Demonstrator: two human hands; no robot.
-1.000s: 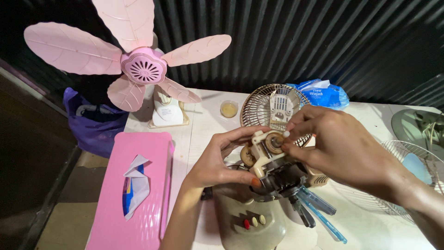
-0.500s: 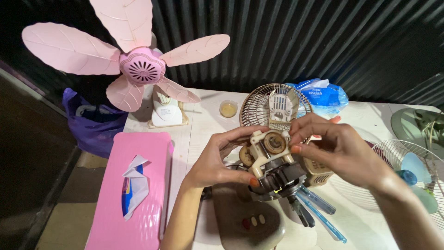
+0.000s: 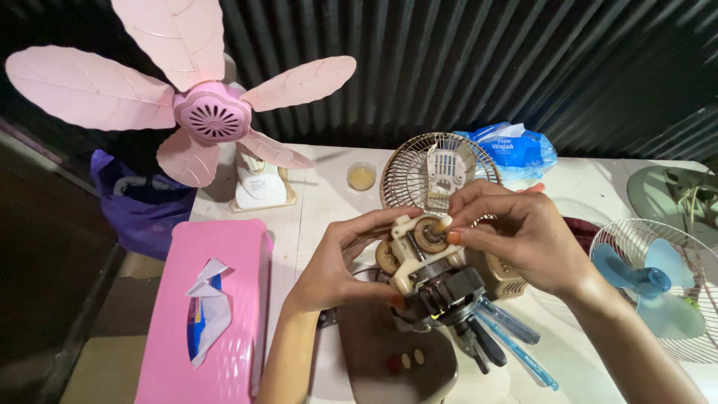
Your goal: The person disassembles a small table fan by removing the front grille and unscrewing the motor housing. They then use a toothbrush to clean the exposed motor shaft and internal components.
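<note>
A small fan motor (image 3: pixel 437 284), with a cream plastic gearbox on top and a black body, stands on a beige fan base (image 3: pixel 389 359) over the white table (image 3: pixel 329 202). My left hand (image 3: pixel 336 265) grips the motor from its left side. My right hand (image 3: pixel 516 236) reaches in from the right, and its fingertips pinch a round brown gear (image 3: pixel 428 234) on top of the gearbox. Several screwdrivers with black and blue handles (image 3: pixel 508 337) lie just below the motor.
A pink fan without a guard (image 3: pixel 213 112) stands at the back left on a white base. A beige wire guard (image 3: pixel 437 168), a small cup (image 3: pixel 361 176), a blue packet (image 3: pixel 516 150), a pink tissue box (image 3: pixel 217 314), a purple bag (image 3: pixel 142 209) and a blue-bladed fan (image 3: pixel 654 284) surround the work.
My right hand has drawn back to the right, uncovering the gearbox top, and now pinches the brown gear. The left hand keeps its grip on the motor.
</note>
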